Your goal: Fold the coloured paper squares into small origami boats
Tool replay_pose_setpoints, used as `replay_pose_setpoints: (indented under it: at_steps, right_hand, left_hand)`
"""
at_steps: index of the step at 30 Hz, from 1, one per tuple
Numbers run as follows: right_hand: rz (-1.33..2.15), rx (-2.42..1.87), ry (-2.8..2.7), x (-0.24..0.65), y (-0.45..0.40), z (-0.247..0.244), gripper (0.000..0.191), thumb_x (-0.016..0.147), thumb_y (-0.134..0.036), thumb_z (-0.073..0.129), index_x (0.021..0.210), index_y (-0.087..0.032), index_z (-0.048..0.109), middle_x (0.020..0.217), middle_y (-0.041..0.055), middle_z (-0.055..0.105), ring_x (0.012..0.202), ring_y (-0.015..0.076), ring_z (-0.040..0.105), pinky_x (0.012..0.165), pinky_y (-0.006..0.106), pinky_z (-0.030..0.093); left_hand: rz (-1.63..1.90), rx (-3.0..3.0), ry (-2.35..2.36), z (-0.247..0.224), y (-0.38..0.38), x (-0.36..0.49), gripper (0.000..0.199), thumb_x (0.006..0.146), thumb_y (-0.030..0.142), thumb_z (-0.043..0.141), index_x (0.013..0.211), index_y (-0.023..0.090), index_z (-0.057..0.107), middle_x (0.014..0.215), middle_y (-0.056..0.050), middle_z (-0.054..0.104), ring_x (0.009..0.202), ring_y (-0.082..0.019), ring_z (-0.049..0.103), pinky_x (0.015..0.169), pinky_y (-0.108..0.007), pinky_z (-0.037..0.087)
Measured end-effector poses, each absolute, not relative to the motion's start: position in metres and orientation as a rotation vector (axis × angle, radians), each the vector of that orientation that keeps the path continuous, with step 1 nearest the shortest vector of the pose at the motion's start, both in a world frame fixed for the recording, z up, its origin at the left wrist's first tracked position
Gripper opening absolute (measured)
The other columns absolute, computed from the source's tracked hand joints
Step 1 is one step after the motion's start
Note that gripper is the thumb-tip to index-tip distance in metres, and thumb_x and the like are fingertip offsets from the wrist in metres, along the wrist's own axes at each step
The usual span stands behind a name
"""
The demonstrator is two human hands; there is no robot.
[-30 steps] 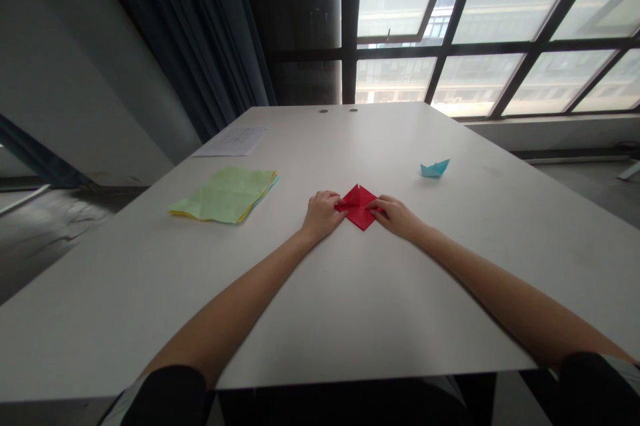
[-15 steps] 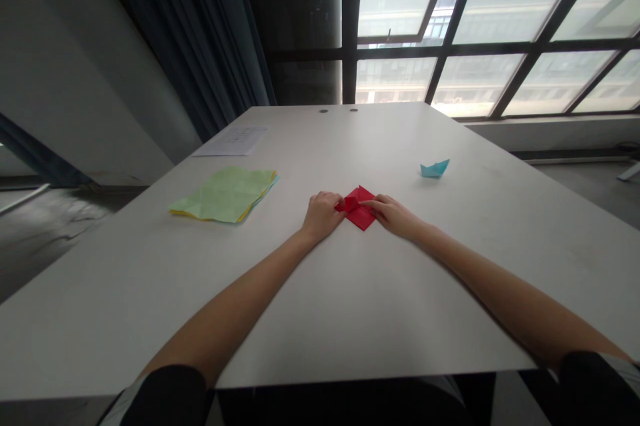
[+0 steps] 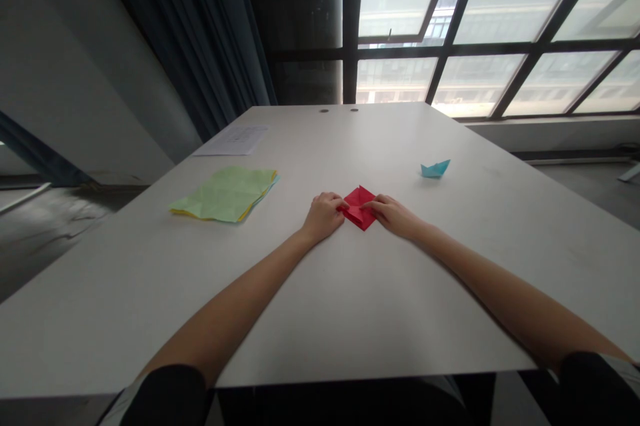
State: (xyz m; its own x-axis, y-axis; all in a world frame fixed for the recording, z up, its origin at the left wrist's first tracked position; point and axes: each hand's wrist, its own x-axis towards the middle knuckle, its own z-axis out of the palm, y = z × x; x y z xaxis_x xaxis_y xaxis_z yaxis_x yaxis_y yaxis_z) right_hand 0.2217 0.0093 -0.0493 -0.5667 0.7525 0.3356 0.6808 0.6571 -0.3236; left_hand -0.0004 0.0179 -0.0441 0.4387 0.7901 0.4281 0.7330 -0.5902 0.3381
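Observation:
A small red folded paper [image 3: 361, 197] lies on the white table as a diamond, with a flap turned toward me across its lower half. My left hand [image 3: 326, 211] is closed on its left corner, thumb and fingertips on the flap. From the right side, my right hand [image 3: 391, 211] grips the right corner, its index finger stretched over the middle of the paper. The fingertips cover both side corners. What the fingers press underneath is hidden.
A blue paper boat [image 3: 435, 169] stands to the right, beyond my right hand. On the left lie creased green sheets [image 3: 227, 194] over yellow and blue ones. A printed white sheet [image 3: 233, 141] is at the table's [image 3: 320, 306] far left edge.
The red flap that stood up near my left fingers now lies down toward me, across the lower half. My right index fingertip has come slightly nearer to me; both hands otherwise stay in place.

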Motion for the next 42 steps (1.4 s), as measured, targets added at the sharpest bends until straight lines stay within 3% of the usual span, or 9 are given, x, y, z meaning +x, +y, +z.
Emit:
replay_pose_setpoints:
  at_steps: [8,14,31,42]
  right_hand:
    - [0.192,-1.097,-2.461,0.221,0.009,-0.049,0.035,0.087,-0.016,0.039,0.117,-0.023,0.056,0.096,0.009,0.056,0.088,0.0184,0.054,0.083,0.033,0.042]
    - [0.06,-1.058,-2.555,0.222,0.012,-0.052,0.037,0.085,-0.014,0.041,0.116,-0.027,0.058,0.096,0.0084,0.057,0.087,0.0193,0.053,0.083,0.034,0.041]
    - [0.184,-0.754,-2.491,0.216,0.002,-0.046,0.035,0.079,-0.005,0.042,0.091,-0.023,0.068,0.095,0.0068,0.062,0.088,0.0171,0.055,0.08,0.031,0.044]
    - [0.152,-0.962,-2.46,0.212,0.0,-0.048,0.035,0.078,-0.01,0.043,0.107,-0.02,0.06,0.11,0.0042,0.063,0.098,0.019,0.055,0.088,0.035,0.041]
  left_hand:
    - [0.811,2.607,1.255,-0.046,0.02,-0.002,0.023,0.071,0.009,0.049,0.081,0.021,0.067,0.083,0.001,0.069,0.081,-0.016,0.059,0.08,-0.031,0.042]
    - [0.645,2.829,1.179,-0.044,0.019,-0.003,0.023,0.076,0.015,0.052,0.088,0.025,0.068,0.097,0.0,0.068,0.091,-0.018,0.057,0.081,-0.033,0.04]
    - [0.281,3.101,1.232,-0.03,0.005,0.007,0.018,0.08,0.013,0.042,0.079,0.016,0.059,0.079,-0.006,0.063,0.072,-0.018,0.059,0.069,-0.031,0.04]
    - [0.299,3.123,1.147,-0.027,0.005,0.005,0.02,0.082,0.016,0.042,0.084,0.016,0.062,0.08,-0.006,0.066,0.072,-0.018,0.061,0.07,-0.031,0.041]
